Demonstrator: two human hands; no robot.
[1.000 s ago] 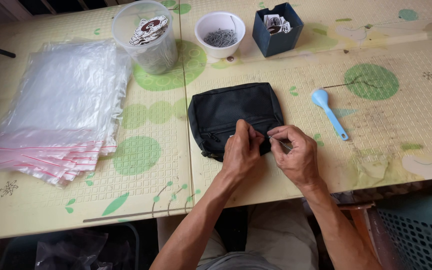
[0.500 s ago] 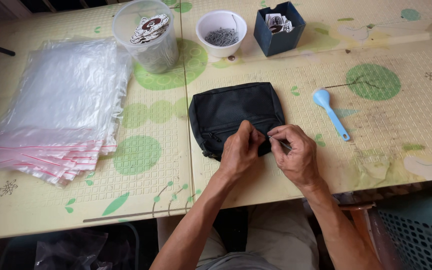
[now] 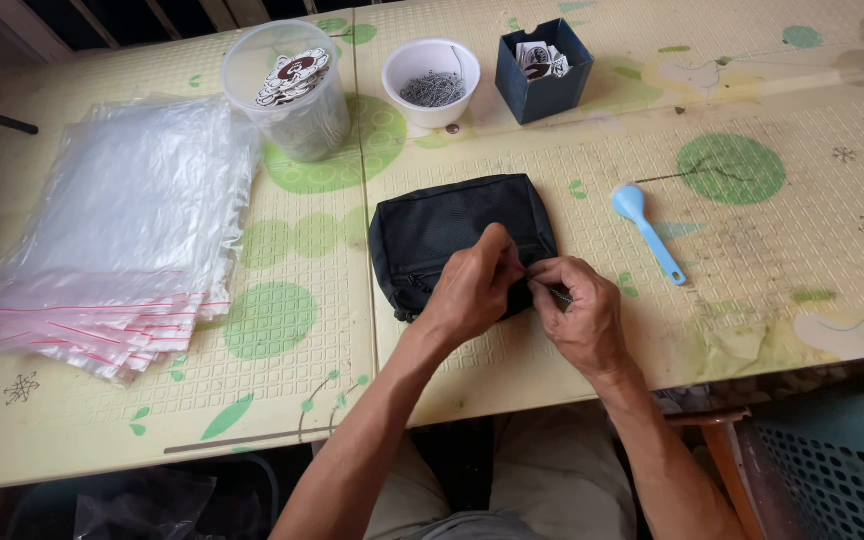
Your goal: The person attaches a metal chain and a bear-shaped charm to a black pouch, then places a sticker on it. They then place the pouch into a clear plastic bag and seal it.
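One head-worn view looks steeply down from close above the left hand and right hand, facing the table beyond them.

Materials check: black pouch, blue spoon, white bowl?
Black pouch: looks like woven synthetic fabric, matte, with a visible weave and a zip line. Blue spoon: probably plastic, smooth, evenly pale blue, moulded in one piece. White bowl: thin-walled, plain white, likely plastic or foam; cannot tell which.
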